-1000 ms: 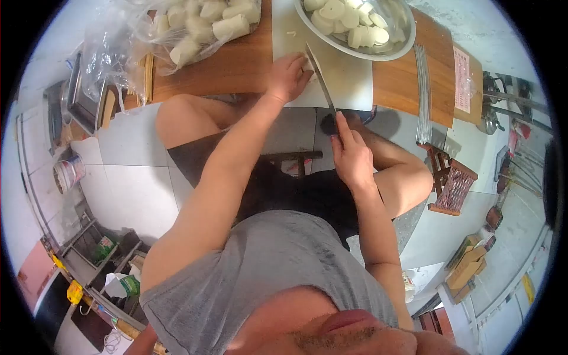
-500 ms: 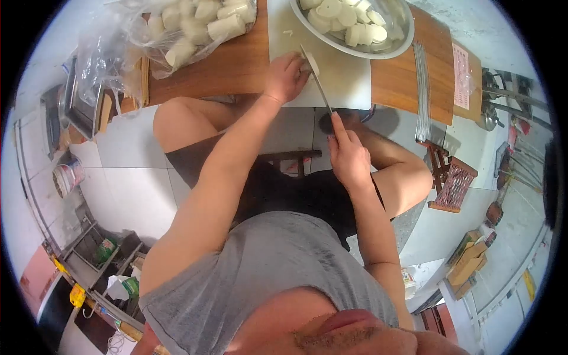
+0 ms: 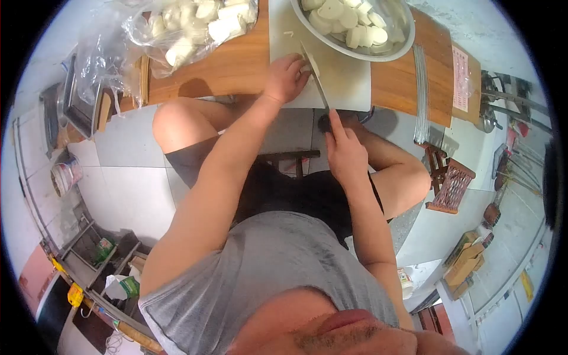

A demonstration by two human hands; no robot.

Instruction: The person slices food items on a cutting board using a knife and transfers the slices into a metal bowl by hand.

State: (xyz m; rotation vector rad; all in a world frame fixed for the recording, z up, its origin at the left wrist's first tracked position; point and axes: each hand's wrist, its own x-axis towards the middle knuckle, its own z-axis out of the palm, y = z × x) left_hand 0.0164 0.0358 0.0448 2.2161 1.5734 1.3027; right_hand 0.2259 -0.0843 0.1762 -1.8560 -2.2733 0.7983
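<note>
My right hand (image 3: pixel 347 148) grips the dark handle of a long thin knife (image 3: pixel 320 86), its index finger stretched along it. The blade points away from me over a pale cutting board (image 3: pixel 349 86). Left of the blade, my left hand (image 3: pixel 288 78) is closed, its curled fingers pressing on a white food piece that they mostly hide. Against the blade's right side shows a thin white slice (image 3: pixel 314 64). Beyond the board's right part stands a metal bowl (image 3: pixel 402 44) of white round slices (image 3: pixel 357 35). A clear plastic bag (image 3: pixel 139 35) with thick white cylinders (image 3: pixel 226 26) lies at the left.
The wooden table (image 3: pixel 236 65) ends just before my knees. Thin metal skewers (image 3: pixel 421 89) hang over its right edge, near a printed pink sheet (image 3: pixel 461 77). A folding stool (image 3: pixel 451 184) stands on the floor to the right. Dark trays (image 3: pixel 70 103) are at the left.
My right hand and the knife handle have shifted slightly toward me and to the left. The slice beside the blade shows narrower. My left hand stays nearly in place.
</note>
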